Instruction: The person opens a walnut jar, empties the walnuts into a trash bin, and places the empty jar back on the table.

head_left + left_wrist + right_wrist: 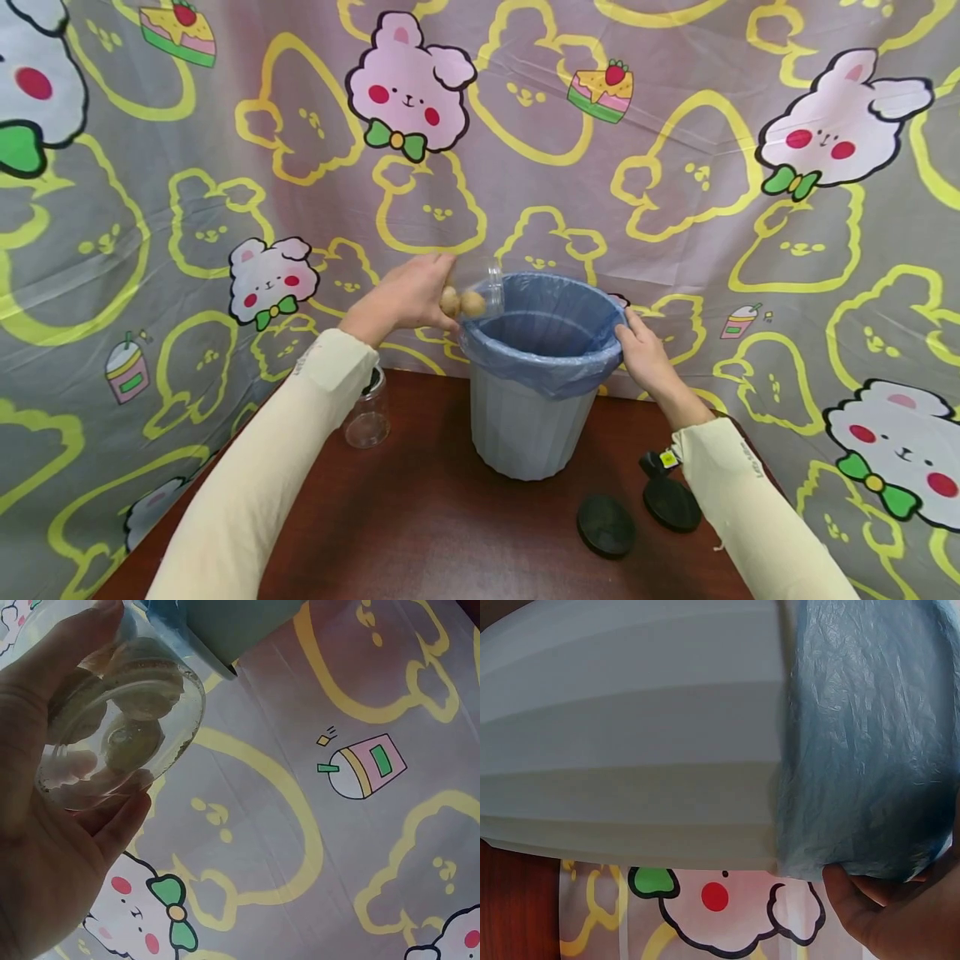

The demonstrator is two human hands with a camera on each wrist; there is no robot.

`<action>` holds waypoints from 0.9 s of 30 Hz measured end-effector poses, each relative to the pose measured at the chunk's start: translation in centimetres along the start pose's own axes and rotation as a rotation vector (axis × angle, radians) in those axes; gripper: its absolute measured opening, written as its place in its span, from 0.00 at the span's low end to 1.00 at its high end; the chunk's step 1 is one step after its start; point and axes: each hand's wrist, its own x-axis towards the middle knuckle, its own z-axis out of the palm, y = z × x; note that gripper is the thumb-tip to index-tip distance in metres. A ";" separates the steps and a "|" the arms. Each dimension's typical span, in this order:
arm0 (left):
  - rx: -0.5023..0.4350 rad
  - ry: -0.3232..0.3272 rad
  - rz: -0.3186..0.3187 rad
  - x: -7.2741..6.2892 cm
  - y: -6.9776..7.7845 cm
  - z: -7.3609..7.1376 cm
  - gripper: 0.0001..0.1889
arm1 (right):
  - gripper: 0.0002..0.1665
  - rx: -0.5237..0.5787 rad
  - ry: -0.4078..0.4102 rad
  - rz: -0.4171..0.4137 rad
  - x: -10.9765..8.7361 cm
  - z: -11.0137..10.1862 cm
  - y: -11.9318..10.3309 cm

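Note:
My left hand (415, 293) grips a clear jar (495, 287), tipped on its side with its mouth over the left rim of the trash bin. Several round tan balls (472, 304) lie inside; their exact kind is unclear. Through the jar's bottom, the left wrist view shows the balls (133, 741) bunched together. A light grey bin (528, 425) stands on the table, lined with a blue plastic bag (555, 371) folded over its rim. My right hand (647, 354) pinches the bin's right rim through the bag, thumb outside, as the right wrist view also shows.
Another clear jar (367, 423) stands on the brown table (420, 517), left of the bin and partly behind my left sleeve. Two black round lids, one nearer (606, 525) and one beside my right sleeve (672, 504), lie at front right. A patterned curtain (555, 192) hangs close behind.

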 end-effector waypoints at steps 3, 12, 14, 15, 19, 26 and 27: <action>0.030 0.004 0.026 0.0 0.2 -0.2 0.54 | 0.36 0.002 -0.002 -0.003 0.0 0.0 0.0; 0.174 0.066 0.118 0.3 0.6 -0.3 0.52 | 0.36 0.017 -0.005 -0.011 -0.1 0.1 0.0; 0.192 0.067 0.122 0.3 0.6 -0.3 0.51 | 0.36 0.023 -0.006 -0.014 -0.2 0.1 0.0; 0.200 0.068 0.124 0.3 0.7 -0.4 0.51 | 0.36 0.025 -0.007 -0.014 -0.2 0.1 0.0; 0.225 0.069 0.145 0.2 0.9 -0.5 0.49 | 0.35 0.023 0.000 -0.014 -0.2 0.1 0.0; 0.280 0.103 0.200 0.2 0.9 -0.3 0.48 | 0.35 0.016 0.008 -0.018 -0.1 0.1 0.1; 0.289 0.108 0.208 0.3 0.9 -0.2 0.47 | 0.35 0.016 0.007 -0.019 -0.1 0.1 0.1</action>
